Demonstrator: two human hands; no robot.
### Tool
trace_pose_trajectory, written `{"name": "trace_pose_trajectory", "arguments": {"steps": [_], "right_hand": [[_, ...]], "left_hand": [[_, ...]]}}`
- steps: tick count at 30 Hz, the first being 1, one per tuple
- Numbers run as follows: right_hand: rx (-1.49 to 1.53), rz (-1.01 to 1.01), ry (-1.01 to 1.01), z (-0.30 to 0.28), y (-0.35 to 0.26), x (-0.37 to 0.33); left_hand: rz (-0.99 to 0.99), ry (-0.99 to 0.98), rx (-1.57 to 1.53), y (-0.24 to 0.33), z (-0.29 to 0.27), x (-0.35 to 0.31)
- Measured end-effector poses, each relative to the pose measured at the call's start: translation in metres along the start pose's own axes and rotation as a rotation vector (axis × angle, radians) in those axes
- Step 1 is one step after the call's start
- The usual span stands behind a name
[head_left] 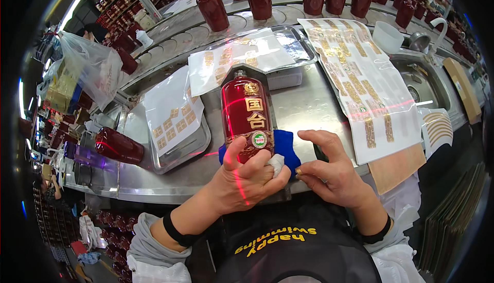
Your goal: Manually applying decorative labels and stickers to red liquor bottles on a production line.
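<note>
A dark red bottle [238, 109] with gold lettering and a round green-and-white emblem lies in a dark holder, neck pointing away from me. Over its base, my left hand [246, 180] is curled, pinching a crumpled white wad [276, 163] that looks like cloth or tissue. To the right of the base, my right hand [332, 172] hovers with curved fingers apart; a small yellowish spot shows at one fingertip, too small to make out. Blue cloth [289, 148] lies beneath the bottle's lower end. Red light lines cross the bottle and my left hand.
White sheets of gold decals lie on a left tray [198, 147], a far tray [303, 46] and as a long sheet [343, 72] at right. Another red bottle [119, 145] lies at left. Several bottles stand on the far conveyor [177, 35]. A sink [424, 85] is at right.
</note>
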State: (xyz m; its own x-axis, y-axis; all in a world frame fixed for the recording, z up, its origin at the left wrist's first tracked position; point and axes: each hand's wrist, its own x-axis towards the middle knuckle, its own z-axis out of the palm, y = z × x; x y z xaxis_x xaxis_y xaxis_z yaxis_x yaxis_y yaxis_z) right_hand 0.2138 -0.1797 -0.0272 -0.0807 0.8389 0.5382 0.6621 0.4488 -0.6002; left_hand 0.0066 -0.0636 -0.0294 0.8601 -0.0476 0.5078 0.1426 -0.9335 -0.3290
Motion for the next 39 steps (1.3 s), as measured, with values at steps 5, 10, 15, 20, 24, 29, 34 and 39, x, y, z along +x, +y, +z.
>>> {"name": "trace_pose_trajectory", "arguments": {"steps": [5, 10, 15, 20, 24, 29, 34, 39], "right_hand": [[-0.016, 0.006, 0.003, -0.004, 0.002, -0.003], [-0.005, -0.024, 0.017, -0.002, 0.004, -0.001], [-0.039, -0.015, 0.001, -0.004, 0.005, 0.003], [-0.001, -0.051, -0.053, 0.001, -0.002, 0.017], [-0.015, -0.14, -0.131, 0.005, -0.017, 0.034], [-0.091, -0.163, -0.176, -0.002, -0.036, 0.05], [-0.137, -0.193, -0.205, 0.001, -0.043, 0.058], [-0.121, -0.194, -0.21, 0.006, -0.048, 0.062]], "left_hand": [[0.065, -0.125, 0.031, 0.002, -0.005, 0.01], [-0.013, -0.067, 0.014, 0.01, -0.007, -0.002], [-0.139, 0.029, -0.088, 0.031, -0.016, -0.04], [-0.6, 0.225, -0.212, 0.031, -0.016, -0.069], [-0.719, 0.083, -0.185, 0.018, -0.006, -0.066], [-0.516, 0.134, 0.072, 0.009, -0.012, -0.057], [-0.461, 0.201, 0.174, 0.004, -0.016, -0.059], [-0.529, 0.197, -0.093, 0.002, -0.025, -0.054]]}}
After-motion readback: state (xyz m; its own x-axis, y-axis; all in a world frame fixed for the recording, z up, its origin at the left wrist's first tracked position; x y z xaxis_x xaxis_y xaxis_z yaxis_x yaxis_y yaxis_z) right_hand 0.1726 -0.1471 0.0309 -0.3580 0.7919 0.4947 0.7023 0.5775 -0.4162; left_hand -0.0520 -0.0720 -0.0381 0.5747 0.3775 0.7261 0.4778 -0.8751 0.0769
